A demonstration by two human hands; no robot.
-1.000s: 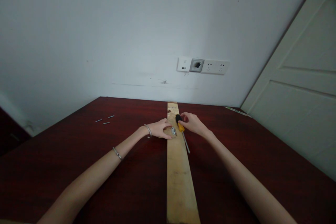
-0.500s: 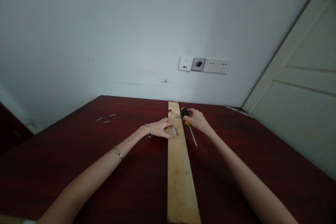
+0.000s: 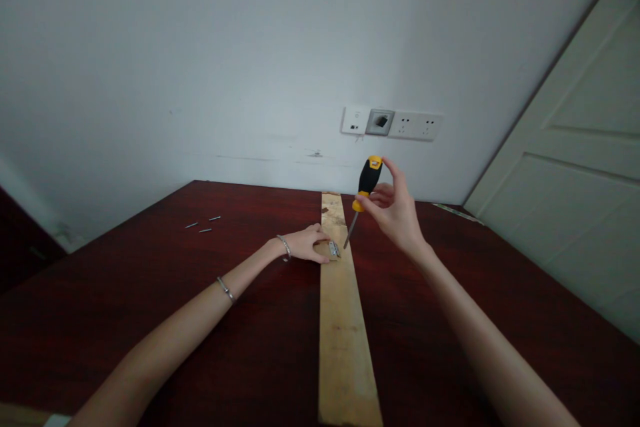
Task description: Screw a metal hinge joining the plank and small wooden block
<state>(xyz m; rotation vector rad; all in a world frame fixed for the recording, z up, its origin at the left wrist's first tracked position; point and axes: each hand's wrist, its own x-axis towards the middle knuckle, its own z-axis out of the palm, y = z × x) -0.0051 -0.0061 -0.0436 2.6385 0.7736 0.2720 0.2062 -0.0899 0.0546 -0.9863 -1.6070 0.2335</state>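
A long pale wooden plank [image 3: 345, 333] lies lengthwise on the dark red table. On it rests a small thin brown board [image 3: 323, 251] with a silver metal hinge [image 3: 334, 249] at its right side. My left hand [image 3: 303, 244] comes from the left, thumb and fingers around opposite edges of the brown board. In my right hand [image 3: 395, 213] is a screwdriver with a black and yellow handle [image 3: 369, 177], pinched between thumb and fingers. Its shaft slants down left, the tip just right of the hinge; whether it touches the plank I cannot tell.
Three screws or nails [image 3: 205, 230] lie at the left of the dark red table [image 3: 240, 340]. Behind the table rises a white wall with sockets [image 3: 413, 125]. A pale panelled door [image 3: 575, 187] stands along the right side.
My right hand has raised the screwdriver handle and swung its shaft from pointing down right to pointing down left, towards the hinge. My left hand has stayed in place.
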